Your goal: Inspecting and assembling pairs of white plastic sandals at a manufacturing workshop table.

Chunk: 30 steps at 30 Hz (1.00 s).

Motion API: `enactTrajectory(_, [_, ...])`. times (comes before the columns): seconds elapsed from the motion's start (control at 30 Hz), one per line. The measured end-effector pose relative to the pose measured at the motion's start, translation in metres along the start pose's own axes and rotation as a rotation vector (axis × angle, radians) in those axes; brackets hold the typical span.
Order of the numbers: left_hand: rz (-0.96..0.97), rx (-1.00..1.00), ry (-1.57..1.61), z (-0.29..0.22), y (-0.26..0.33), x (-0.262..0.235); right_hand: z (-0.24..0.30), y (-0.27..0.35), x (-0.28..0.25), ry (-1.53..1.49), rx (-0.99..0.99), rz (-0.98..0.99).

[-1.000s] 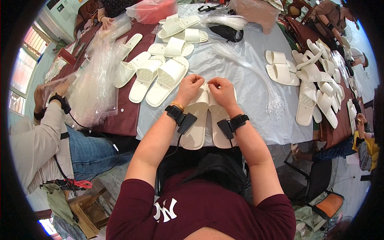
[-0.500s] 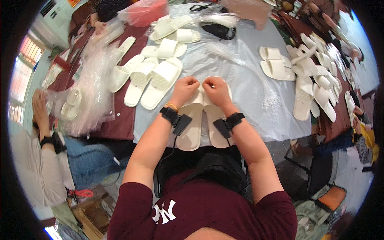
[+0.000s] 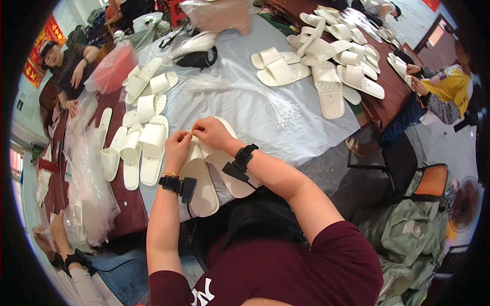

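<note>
A pair of cream-white slide slippers lies side by side in front of me, heels toward me, at the near edge of the plastic-covered table. Over their far ends, the fingertips of my two hands meet. My left hand is pinched closed beside the left slipper. My right hand is closed too, reaching across the far part of the right slipper. Whatever the fingers pinch is too small or hidden. Black straps with small black boxes circle both wrists.
Several white slippers stand to the left, beside clear plastic bags. More slippers are heaped at the right. Thin clear strands with white ends lie mid-table, a black pouch beyond. Co-workers' hands show at right and left.
The view has swung to the right, so the table appears turned and shifted left. My hands, slightly apart before, now touch at the fingertips. The slipper pair stays beneath them.
</note>
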<state>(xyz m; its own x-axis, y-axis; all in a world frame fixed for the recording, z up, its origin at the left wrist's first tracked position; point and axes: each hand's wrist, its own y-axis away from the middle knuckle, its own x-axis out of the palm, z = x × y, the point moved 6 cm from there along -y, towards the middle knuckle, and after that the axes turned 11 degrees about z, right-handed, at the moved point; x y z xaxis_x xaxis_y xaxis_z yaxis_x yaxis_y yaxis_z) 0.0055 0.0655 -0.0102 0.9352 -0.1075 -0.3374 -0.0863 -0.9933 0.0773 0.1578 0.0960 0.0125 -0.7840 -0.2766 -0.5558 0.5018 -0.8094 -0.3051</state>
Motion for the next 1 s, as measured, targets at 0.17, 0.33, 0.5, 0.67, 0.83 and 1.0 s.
enactTrajectory(0.17, [-0.282, 0.383, -0.526, -0.026, 0.022, -0.011, -0.026, 0.018, -0.074, 0.114, -0.089, -0.266])
enactTrajectory(0.33, [-0.114, 0.163, -0.553, -0.038, 0.087, -0.01, -0.073, 0.09, -0.226, 0.682, 0.235, -0.699])
enactTrajectory(0.5, [-0.158, 0.166, -0.573, -0.043, 0.113, 0.019, -0.153, 0.208, -0.336, 1.303, 0.641, -0.648])
enactTrajectory(0.67, [-0.202, 0.282, -0.796, -0.051, 0.103, 0.041, -0.202, 0.262, -0.332, 0.027, 0.792, -0.731])
enactTrajectory(0.83, [0.051, -0.102, -0.804, -0.039, 0.072, 0.048, -0.2, 0.252, -0.329, -0.494, 0.723, -0.723])
enactTrajectory(1.0, [-0.073, -0.018, -0.771, -0.024, 0.053, 0.043, -0.176, 0.245, -0.359, -0.664, 0.585, -0.75])
